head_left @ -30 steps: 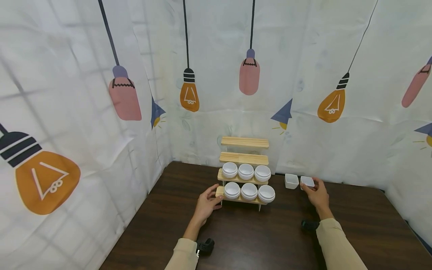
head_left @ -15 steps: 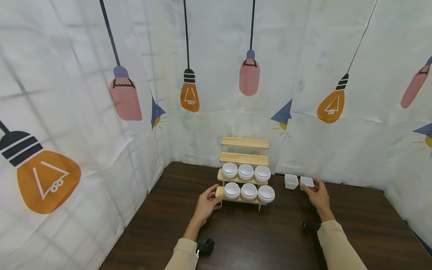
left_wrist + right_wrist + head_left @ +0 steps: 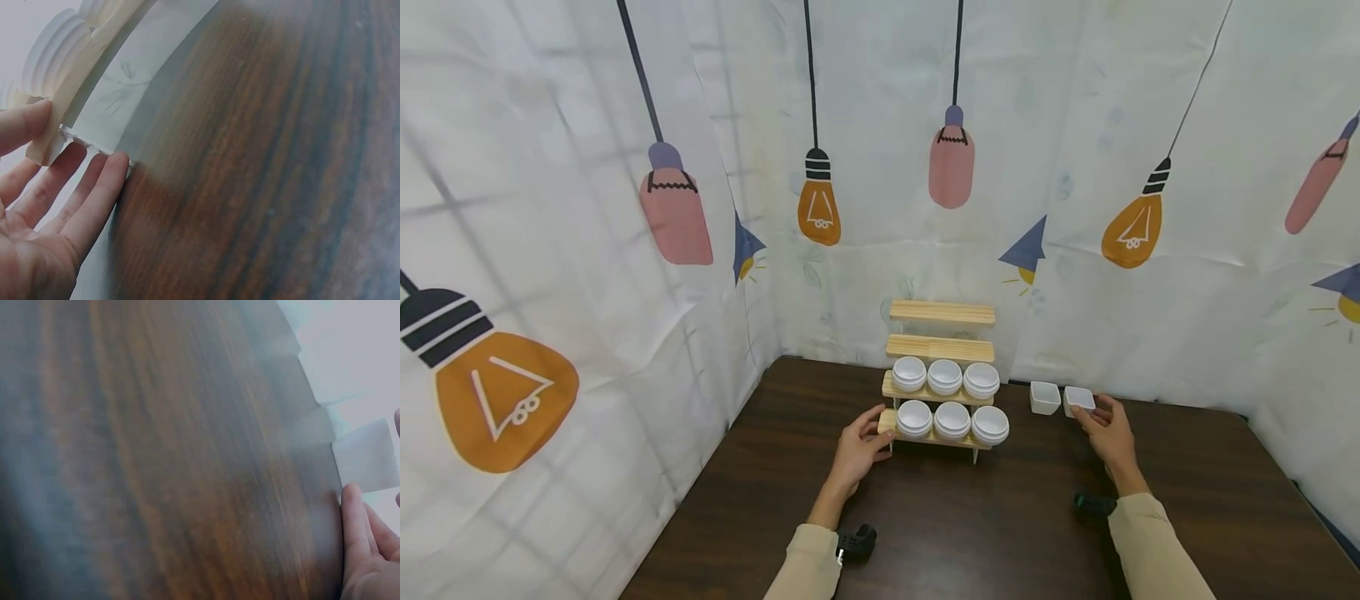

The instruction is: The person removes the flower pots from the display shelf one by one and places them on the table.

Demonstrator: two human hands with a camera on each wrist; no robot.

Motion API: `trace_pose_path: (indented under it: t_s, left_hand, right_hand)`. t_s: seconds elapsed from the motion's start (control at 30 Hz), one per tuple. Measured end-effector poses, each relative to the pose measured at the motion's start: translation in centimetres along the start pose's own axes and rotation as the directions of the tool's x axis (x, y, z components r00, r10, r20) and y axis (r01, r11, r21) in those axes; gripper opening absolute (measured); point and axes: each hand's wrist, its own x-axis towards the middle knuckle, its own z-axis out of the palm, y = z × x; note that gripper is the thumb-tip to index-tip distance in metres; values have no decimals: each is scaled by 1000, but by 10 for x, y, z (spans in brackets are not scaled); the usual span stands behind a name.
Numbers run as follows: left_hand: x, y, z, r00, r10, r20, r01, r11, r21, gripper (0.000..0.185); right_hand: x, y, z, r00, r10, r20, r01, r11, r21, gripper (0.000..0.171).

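Nothing much moved: left hand [image 3: 859,450] still grips the wooden rack [image 3: 942,375]; right hand [image 3: 1105,432] still pinches the square dish [image 3: 1079,400] beside it.

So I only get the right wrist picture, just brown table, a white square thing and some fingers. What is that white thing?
Observer: It is a small square white dish; the right hand holds it at its near edge, on the table.
Child: Is it the only one?
Observer: No, a second square dish stands just to its left.
Child: What is the other hand doing?
Observer: The left hand grips the left end of a wooden stepped rack.
Child: Anything on the rack?
Observer: Six round white bowls, three on each of the two lower steps; the two upper steps are bare.
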Motion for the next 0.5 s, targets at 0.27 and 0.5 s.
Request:
trace_pose_path:
  t_s: [0.27, 0.5]
  left_hand:
    - [0, 3, 1, 1000, 4, 5, -4, 1000, -7, 60]
    - [2, -2, 0, 1000, -9, -5, 9, 1000, -1, 59]
  right_hand:
    - [-7, 0, -2, 999, 27, 34, -31, 991, 127, 92]
    - [-21, -5, -4, 995, 97, 28, -100, 974, 205, 91]
